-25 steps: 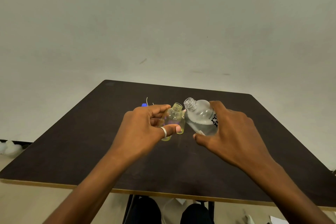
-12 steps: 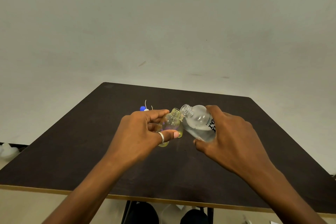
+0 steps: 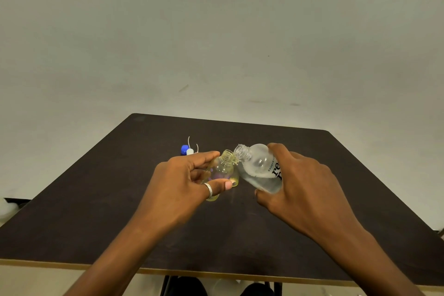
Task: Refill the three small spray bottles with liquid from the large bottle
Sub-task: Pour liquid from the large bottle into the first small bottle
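Observation:
My left hand (image 3: pixel 189 180) grips a small clear uncapped spray bottle (image 3: pixel 223 167) above the dark table (image 3: pixel 96 211), tilted slightly right. My right hand (image 3: pixel 305 187) holds the large frosted bottle (image 3: pixel 258 168) with black lettering, tipped left so its open threaded neck touches the small bottle's mouth. Behind the held small bottle, parts of other yellowish small bottles (image 3: pixel 234 180) show, mostly hidden by my fingers. Blue and white spray caps (image 3: pixel 187 150) with thin dip tubes lie on the table behind my left hand.
A plain pale wall rises behind the table's far edge. The table's front edge (image 3: pixel 72 264) runs light-coloured across the bottom. White objects (image 3: pixel 4 206) sit on the floor at the far left. Dark legs show under the table.
The large bottle has tipped further left, and its neck has come against the small bottle's mouth. Both hands stayed close together over the table's middle.

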A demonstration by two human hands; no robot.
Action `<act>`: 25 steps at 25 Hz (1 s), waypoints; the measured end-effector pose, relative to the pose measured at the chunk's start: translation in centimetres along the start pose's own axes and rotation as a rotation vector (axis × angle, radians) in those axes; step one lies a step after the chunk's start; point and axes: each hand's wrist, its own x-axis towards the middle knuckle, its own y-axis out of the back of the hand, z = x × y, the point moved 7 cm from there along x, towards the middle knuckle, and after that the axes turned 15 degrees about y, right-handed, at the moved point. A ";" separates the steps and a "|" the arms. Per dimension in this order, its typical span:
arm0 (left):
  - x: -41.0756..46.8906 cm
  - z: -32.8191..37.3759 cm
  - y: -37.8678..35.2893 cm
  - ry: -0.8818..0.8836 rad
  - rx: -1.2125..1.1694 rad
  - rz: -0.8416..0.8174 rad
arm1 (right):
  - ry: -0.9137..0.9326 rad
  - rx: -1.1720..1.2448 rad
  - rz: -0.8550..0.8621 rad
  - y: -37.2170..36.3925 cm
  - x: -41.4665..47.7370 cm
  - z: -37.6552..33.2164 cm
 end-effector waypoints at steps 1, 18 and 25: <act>0.0 0.0 0.0 -0.002 0.002 0.005 | 0.004 -0.002 -0.001 0.0 0.0 0.0; -0.2 -0.1 -0.3 0.026 -0.002 -0.003 | 0.031 -0.104 0.001 0.6 -0.1 -0.2; -0.1 -0.5 -0.5 0.038 0.016 -0.007 | 0.022 -0.169 0.008 0.4 -0.1 0.1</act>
